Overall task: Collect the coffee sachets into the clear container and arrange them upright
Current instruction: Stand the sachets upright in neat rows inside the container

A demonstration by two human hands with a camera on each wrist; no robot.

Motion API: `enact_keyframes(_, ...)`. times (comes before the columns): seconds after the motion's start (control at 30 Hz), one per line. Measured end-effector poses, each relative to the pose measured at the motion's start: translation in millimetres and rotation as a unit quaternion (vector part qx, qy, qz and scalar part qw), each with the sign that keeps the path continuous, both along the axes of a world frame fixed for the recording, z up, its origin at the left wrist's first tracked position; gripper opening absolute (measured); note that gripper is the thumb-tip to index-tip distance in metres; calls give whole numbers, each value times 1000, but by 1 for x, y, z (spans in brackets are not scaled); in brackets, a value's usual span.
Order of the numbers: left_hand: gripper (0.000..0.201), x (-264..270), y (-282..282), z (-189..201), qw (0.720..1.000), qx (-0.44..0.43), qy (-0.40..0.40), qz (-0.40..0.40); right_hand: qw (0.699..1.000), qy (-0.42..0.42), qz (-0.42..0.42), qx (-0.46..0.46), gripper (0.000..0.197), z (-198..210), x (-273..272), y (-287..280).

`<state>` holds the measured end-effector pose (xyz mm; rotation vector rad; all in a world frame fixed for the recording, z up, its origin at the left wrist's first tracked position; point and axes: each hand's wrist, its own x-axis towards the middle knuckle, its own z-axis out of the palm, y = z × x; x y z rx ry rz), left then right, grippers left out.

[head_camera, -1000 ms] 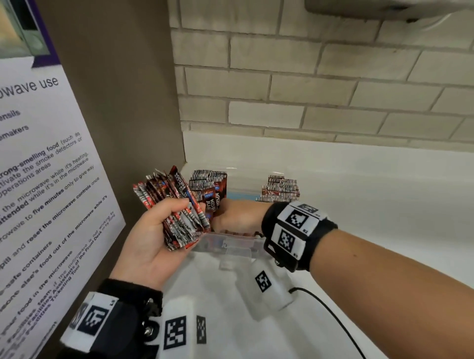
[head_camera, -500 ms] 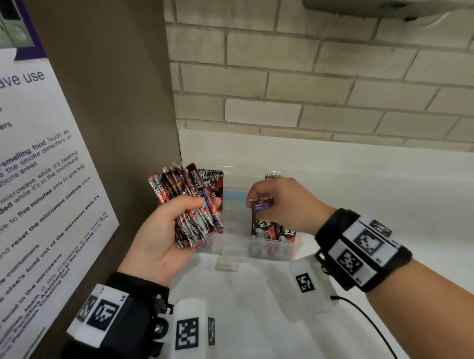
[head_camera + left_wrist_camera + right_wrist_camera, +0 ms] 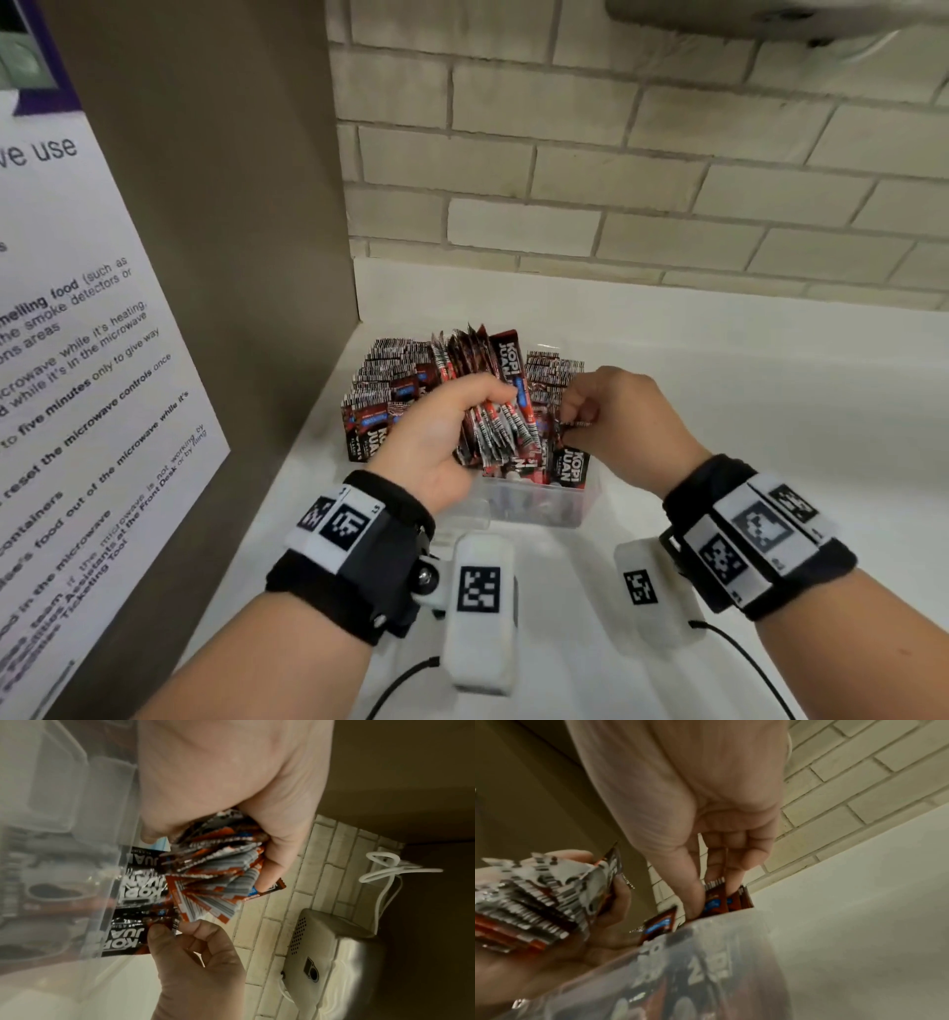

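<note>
A clear plastic container [image 3: 539, 506] stands on the white counter [image 3: 719, 390] in the corner, packed with upright red-and-black coffee sachets [image 3: 380, 380]. My left hand [image 3: 447, 426] grips a fanned bundle of sachets [image 3: 493, 390] just above the container's middle; the same bundle [image 3: 218, 874] shows in the left wrist view. My right hand [image 3: 611, 411] hovers over the container's right side and pinches the top edge of one upright sachet [image 3: 572, 462] with thumb and fingers. In the right wrist view the right hand [image 3: 713, 882] pinches a sachet [image 3: 714, 896] above the container wall [image 3: 706, 963].
A brown cabinet side [image 3: 205, 205] with a printed microwave notice [image 3: 77, 360] closes the left. A brick wall [image 3: 616, 180] runs behind the counter. A metal appliance [image 3: 334, 953] with a white cord hangs on the wall above. Bare counter lies to the right.
My left hand has carried its bundle rightward over the container's middle. My right hand has drawn in from the back of the container to its right front and now pinches a standing sachet.
</note>
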<state>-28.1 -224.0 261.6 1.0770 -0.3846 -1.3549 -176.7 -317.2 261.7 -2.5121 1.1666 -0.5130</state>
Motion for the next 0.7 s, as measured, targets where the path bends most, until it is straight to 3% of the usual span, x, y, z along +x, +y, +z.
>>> enact_keyframes(0.4,5,10,2,-8,999,1,13,34,999,-46,-11,4,27,-3,-5,-3)
enact_keyframes(0.5,16,9,2,-7,999,4,20,29,999,-48,-11,4,33,-3,-6,-3)
enact_keyframes(0.57,37,9,-1,-7,999,12,33,26,998,-50,-24,4,41,-5,-6,-1)
enact_keyframes(0.7,45,7,-10,-3,996,13,92,13,991,-74,-74,87,82,-7,-8,5)
